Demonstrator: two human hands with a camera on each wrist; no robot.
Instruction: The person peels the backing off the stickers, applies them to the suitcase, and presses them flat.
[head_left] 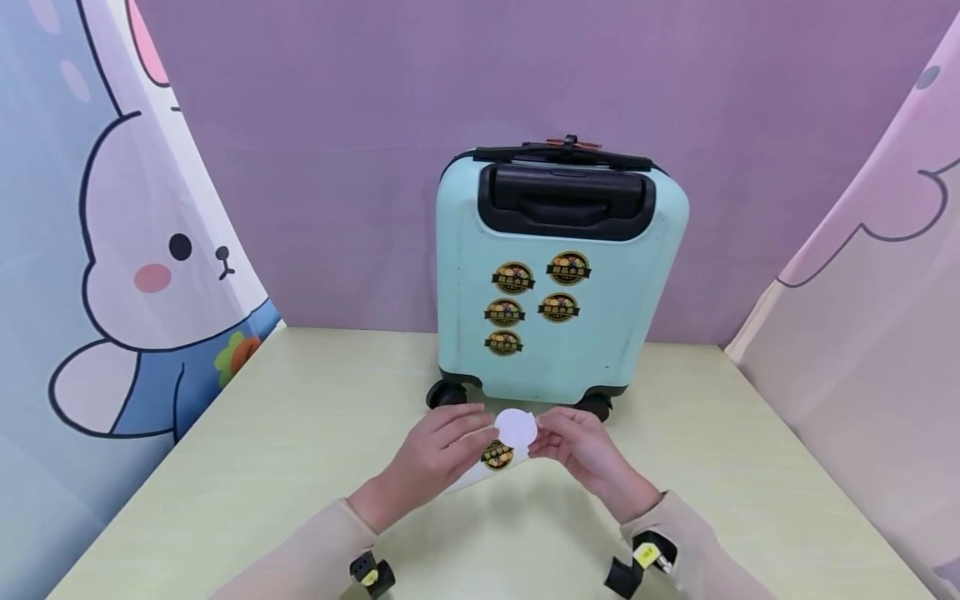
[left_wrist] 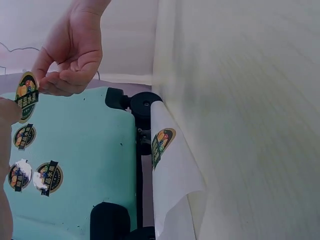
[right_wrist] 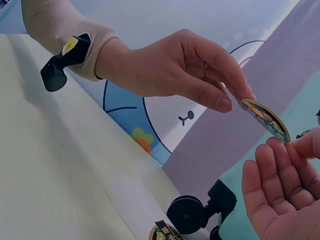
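My right hand (head_left: 585, 450) pinches the edge of a round fruit-label sticker (head_left: 516, 427) between thumb and forefinger. Its white back faces the head camera, while the left wrist view shows its printed black-and-gold front (left_wrist: 27, 96). Opposite, my left hand (head_left: 450, 446) has its fingers extended, fingertips right at the sticker's other edge. Below both hands is a white backing sheet (left_wrist: 175, 190) with another sticker (head_left: 497, 455) on it, one corner curling up. Beyond them stands a mint-green suitcase (head_left: 600, 333), with several matching stickers (head_left: 504, 342) on its front in two columns.
The suitcase stands upright on black wheels (head_left: 447, 393) on a pale table (head_left: 352, 383). Behind hangs a purple backdrop (head_left: 322, 167). A rabbit-print cloth (head_left: 135, 217) borders the left side, and a pale printed cloth (head_left: 877, 333) the right.
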